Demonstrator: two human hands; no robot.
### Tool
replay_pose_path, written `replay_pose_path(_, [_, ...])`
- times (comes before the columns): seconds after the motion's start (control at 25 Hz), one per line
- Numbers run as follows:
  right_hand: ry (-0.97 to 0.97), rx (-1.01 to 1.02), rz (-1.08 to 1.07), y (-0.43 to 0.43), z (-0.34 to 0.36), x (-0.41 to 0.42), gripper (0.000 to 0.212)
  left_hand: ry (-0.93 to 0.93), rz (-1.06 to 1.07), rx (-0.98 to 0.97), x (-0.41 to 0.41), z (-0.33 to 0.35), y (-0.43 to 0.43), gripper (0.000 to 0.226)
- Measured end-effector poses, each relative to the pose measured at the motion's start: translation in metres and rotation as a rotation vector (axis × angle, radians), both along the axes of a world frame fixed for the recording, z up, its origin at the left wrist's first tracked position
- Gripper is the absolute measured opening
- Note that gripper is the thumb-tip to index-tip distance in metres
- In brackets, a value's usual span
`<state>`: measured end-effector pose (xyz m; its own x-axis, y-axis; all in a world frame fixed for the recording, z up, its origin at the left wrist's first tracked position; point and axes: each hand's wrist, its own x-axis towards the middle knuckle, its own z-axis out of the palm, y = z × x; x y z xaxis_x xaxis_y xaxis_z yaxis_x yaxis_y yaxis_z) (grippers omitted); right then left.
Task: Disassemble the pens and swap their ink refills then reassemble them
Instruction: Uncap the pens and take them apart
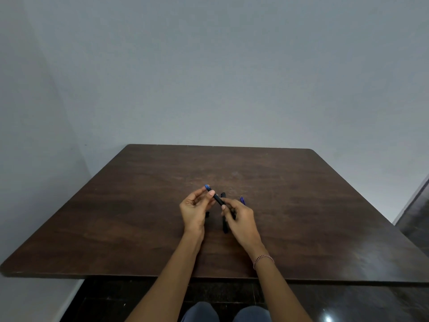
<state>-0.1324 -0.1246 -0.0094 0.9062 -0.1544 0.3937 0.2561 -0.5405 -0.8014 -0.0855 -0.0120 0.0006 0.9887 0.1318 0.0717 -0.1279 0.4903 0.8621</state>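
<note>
Both hands hold one black pen [217, 199] with a blue end [207, 187] above the middle of the dark brown table [139, 217]. My left hand [195, 210] pinches its upper part near the blue end. My right hand [239, 216] grips its lower part. A second black pen [224, 225] lies on the table under my hands, partly hidden. A small blue piece [242, 200] shows just beyond my right hand. Something small and black [207, 214] peeks out beside my left palm.
The table stands against a plain grey wall. Its near edge [162, 276] runs above a dark glossy floor, and my knees [225, 312] show below it. A dark floor strip lies past the table's right edge.
</note>
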Motion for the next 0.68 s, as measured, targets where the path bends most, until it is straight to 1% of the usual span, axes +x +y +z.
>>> replay_pose_path(0.2, [-0.008, 0.015, 0.019, -0.0010, -0.0002, 0.0011, 0.026, -0.055, -0.109, -0.016, -0.0027, 0.0004, 0.0003, 0.021])
replay_pose_path(0.36, [-0.027, -0.030, 0.026, 0.0003, 0.0009, 0.0002, 0.027, -0.081, -0.177, -0.029, -0.0010, -0.0027, 0.0031, 0.023])
replay_pose_path(0.52, [-0.019, -0.030, 0.013, 0.0010, 0.0010, -0.0017, 0.027, -0.063, -0.165, -0.052, -0.0027, -0.0021, 0.0029, 0.019])
replay_pose_path(0.68, [-0.022, 0.009, 0.000, 0.0000, 0.0002, -0.0020, 0.025, -0.025, -0.097, -0.066, -0.0020, -0.0005, -0.0009, 0.016])
